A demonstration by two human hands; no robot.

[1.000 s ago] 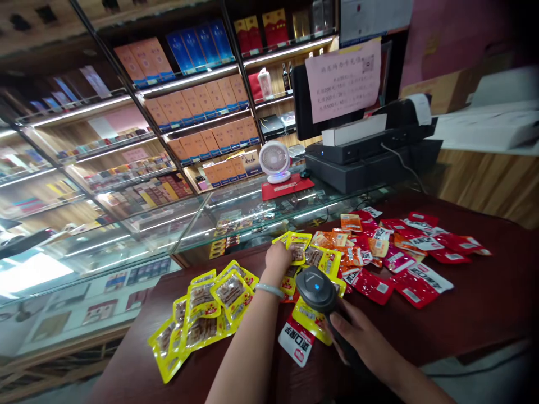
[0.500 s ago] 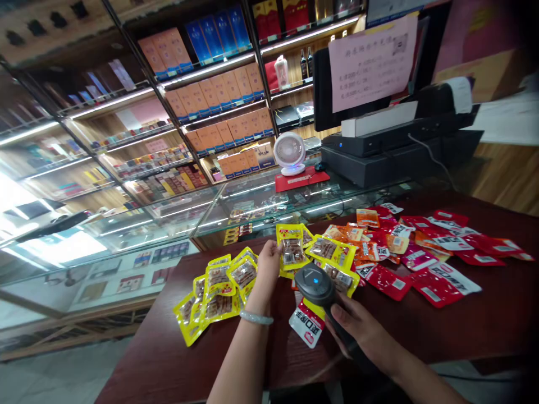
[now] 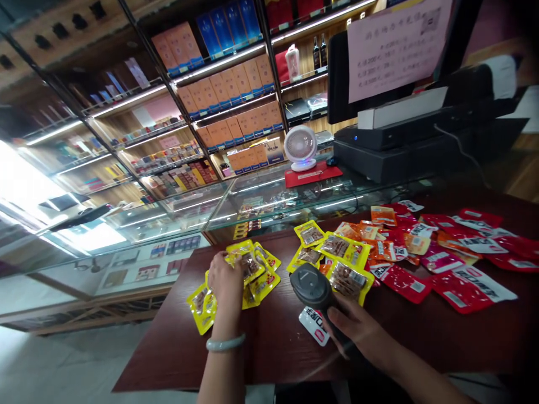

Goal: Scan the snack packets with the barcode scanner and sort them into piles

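My left hand [image 3: 226,279], with a pale bangle at the wrist, is over the left group of yellow snack packets [image 3: 265,280]. Its fingers are closed on the edge of one yellow snack packet [image 3: 249,265] lying over the others; the fingertips are partly hidden. In my right hand [image 3: 357,325] is a dark barcode scanner [image 3: 310,285], gripped by its handle with the head tilted forward. Just beyond the scanner lie several more yellow snack packets [image 3: 348,279]. A white-and-red packet [image 3: 314,325] is partly covered by the scanner.
Red and orange snack packets [image 3: 402,281] spread over the right of the dark red tabletop [image 3: 269,359]. Behind it stand a glass display counter [image 3: 219,213], a small white fan [image 3: 300,147] and a monitor with a pink sign [image 3: 391,56]. Stocked shelves line the back.
My left hand has moved left with a yellow packet, from the middle group to the left group. The scanner stays in my right hand at nearly the same place. The view has shifted slightly.
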